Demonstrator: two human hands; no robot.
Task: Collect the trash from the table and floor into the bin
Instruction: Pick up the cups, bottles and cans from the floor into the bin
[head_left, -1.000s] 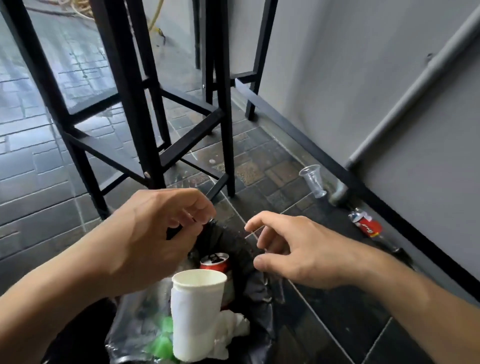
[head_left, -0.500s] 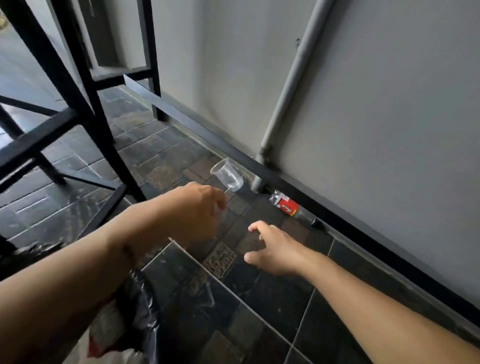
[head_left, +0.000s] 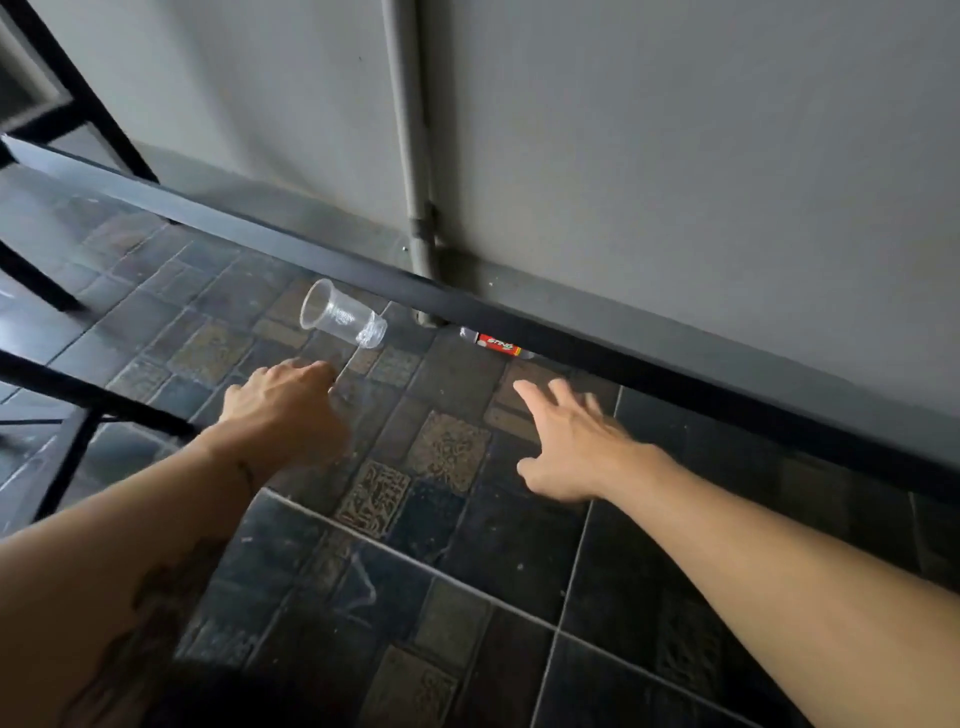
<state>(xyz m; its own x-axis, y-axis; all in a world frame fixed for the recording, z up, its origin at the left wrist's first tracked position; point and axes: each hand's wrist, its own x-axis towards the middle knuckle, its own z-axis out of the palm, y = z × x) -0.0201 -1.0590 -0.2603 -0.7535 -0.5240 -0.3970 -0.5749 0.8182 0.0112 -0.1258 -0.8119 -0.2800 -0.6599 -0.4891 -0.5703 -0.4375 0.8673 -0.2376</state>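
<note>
A clear plastic cup (head_left: 340, 319) lies on its side on the dark tiled floor near the wall. A bottle with a red label (head_left: 497, 345) lies partly hidden under a black metal bar (head_left: 571, 338). My left hand (head_left: 283, 410) hovers just below the cup with fingers curled and nothing in it. My right hand (head_left: 569, 441) is spread open a short way in front of the bottle, not touching it. The bin is out of view.
A grey pipe (head_left: 413, 156) runs down the grey wall to the floor behind the bar. Black metal stool legs (head_left: 78, 395) stand at the left. Dark floor tiles (head_left: 467, 571) fill the foreground.
The view has swung away from the bin toward the wall. Both hands have reached forward, the left toward the cup, the right toward the bottle, its fingers spreading.
</note>
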